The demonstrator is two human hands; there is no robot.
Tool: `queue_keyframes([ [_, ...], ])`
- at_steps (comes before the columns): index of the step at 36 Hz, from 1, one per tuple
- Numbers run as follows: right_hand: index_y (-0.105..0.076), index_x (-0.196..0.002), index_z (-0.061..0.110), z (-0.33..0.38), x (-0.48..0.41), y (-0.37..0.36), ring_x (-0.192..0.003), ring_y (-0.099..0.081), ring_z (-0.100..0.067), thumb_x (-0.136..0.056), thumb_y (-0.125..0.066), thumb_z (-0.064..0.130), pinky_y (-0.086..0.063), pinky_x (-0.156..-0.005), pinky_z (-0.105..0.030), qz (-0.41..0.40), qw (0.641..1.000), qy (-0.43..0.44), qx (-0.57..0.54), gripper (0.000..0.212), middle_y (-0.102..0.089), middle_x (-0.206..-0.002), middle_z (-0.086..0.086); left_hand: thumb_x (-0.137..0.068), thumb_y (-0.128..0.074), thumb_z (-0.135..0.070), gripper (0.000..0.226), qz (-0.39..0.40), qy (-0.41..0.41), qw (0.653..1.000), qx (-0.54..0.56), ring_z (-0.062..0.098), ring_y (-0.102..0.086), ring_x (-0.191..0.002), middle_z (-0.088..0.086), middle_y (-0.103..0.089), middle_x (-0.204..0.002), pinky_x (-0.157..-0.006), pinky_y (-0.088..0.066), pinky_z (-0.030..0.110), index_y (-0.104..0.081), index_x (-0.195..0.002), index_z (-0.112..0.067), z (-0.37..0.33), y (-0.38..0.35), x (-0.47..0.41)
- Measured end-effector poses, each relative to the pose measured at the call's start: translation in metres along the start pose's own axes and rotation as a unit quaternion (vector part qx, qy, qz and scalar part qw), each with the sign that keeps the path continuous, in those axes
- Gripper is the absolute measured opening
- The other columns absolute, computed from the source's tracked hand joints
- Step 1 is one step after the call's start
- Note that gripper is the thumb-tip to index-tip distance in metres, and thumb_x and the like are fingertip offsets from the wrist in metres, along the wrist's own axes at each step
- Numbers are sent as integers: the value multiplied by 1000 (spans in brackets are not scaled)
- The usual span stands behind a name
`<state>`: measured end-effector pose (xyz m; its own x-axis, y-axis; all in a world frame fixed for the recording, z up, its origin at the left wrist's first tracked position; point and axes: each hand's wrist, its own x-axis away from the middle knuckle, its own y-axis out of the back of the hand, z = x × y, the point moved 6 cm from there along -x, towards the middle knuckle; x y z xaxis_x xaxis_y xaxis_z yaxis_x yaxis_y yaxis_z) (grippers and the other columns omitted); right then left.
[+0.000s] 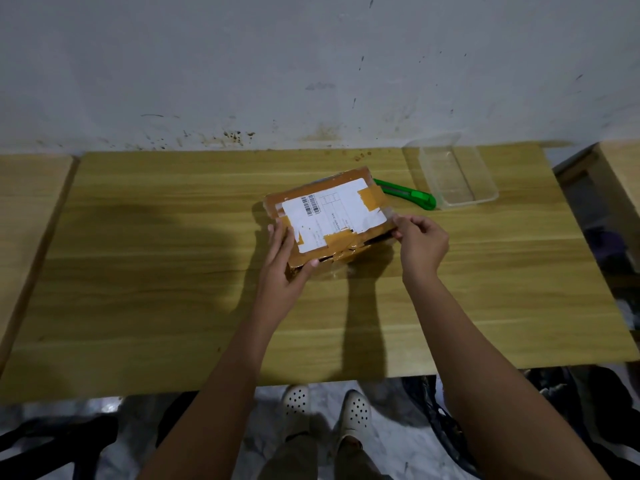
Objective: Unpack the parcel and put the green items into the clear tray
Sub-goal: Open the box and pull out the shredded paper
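A brown cardboard parcel (pixel 332 209) with a white shipping label and brown tape lies in the middle of the wooden table (pixel 173 271). My left hand (pixel 285 268) grips its near left corner, thumb on top. My right hand (pixel 420 244) pinches the parcel's right near edge, where clear tape or film shows. The top flap looks slightly lifted along the near edge, with a dark gap under it. A clear plastic tray (pixel 457 171) stands empty at the back right of the table. The parcel's contents are hidden.
A green utility knife (pixel 408 195) lies between the parcel and the clear tray. Other wooden tables adjoin on the left (pixel 27 202) and right (pixel 623 168). A stained wall runs behind the table. Below the front edge I see feet in white clogs.
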<state>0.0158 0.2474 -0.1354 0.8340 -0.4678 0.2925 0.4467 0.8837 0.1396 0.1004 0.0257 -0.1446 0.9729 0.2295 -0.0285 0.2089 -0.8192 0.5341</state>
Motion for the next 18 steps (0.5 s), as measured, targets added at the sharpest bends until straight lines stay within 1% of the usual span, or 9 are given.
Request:
queue_keyframes([
  [3,-64,-68,12,-1,2,-1,-54,-54,-7,-79,-67,4,-43,-49,-10,13,1000,15,3,14,-61,-65,-1,-87,-63,-18,58,-1,-16,1000,2,7,-3,-141,-10,-13,-150,-97,-7,-9,-40,-139,-9,1,5,-3],
  [5,-63,-66,17,-3,2,-1,-61,-58,-11,-79,-68,6,-48,-58,-16,25,999,36,10,18,-63,-69,-1,-87,-63,-19,55,-6,-17,1000,10,5,-6,-141,-11,-16,-149,-98,-8,-8,-44,-137,-10,2,8,-5],
  [7,-64,-71,18,-5,3,-1,-70,-61,-14,-80,-68,8,-52,-68,-24,42,997,61,21,14,-66,-75,-2,-86,-63,-20,52,-10,-17,1000,16,4,-9,-140,-6,-21,-151,-97,-10,-9,-47,-135,-12,3,11,-8],
  [9,-67,-81,13,-5,4,-1,-78,-62,-14,-83,-65,7,-52,-74,-24,68,993,93,17,7,-66,-80,-1,-86,-63,-19,49,-15,-18,1000,20,4,-12,-140,-1,-26,-152,-95,-12,-9,-49,-133,-12,4,13,-11],
  [11,-66,-93,12,-5,5,-1,-84,-62,-12,-85,-60,1,-50,-75,-17,102,987,125,2,14,-66,-89,-3,-86,-64,-17,46,-24,-16,999,31,5,-15,-140,3,-30,-151,-96,-16,-8,-52,-130,-11,5,15,-14],
  [12,-65,-98,13,-4,4,-2,-89,-61,-12,-86,-58,-1,-50,-78,-15,122,982,142,0,20,-65,-96,-5,-85,-64,-16,44,-30,-14,999,38,6,-17,-139,5,-32,-150,-96,-17,-7,-54,-128,-10,5,16,-16],
  [15,-59,-113,17,1,4,-5,-103,-60,-17,-84,-58,-3,-50,-90,-22,191,957,217,26,35,-59,-112,-10,-86,-64,-16,39,-48,-6,997,60,6,-23,-138,7,-37,-147,-98,-20,-5,-58,-124,-9,6,20,-24],
  [17,-59,-116,18,4,2,-6,-103,-59,-19,-82,-62,0,-50,-93,-25,209,940,262,66,38,-56,-112,-9,-86,-64,-15,37,-56,-2,996,71,8,-27,-138,7,-40,-145,-98,-22,-4,-60,-121,-9,6,22,-28],
  [18,-61,-115,17,6,1,-7,-101,-58,-18,-81,-66,2,-50,-92,-23,203,931,288,97,37,-56,-109,-7,-85,-64,-14,36,-57,-2,996,74,9,-28,-137,7,-42,-144,-98,-22,-4,-60,-121,-8,6,23,-29],
])
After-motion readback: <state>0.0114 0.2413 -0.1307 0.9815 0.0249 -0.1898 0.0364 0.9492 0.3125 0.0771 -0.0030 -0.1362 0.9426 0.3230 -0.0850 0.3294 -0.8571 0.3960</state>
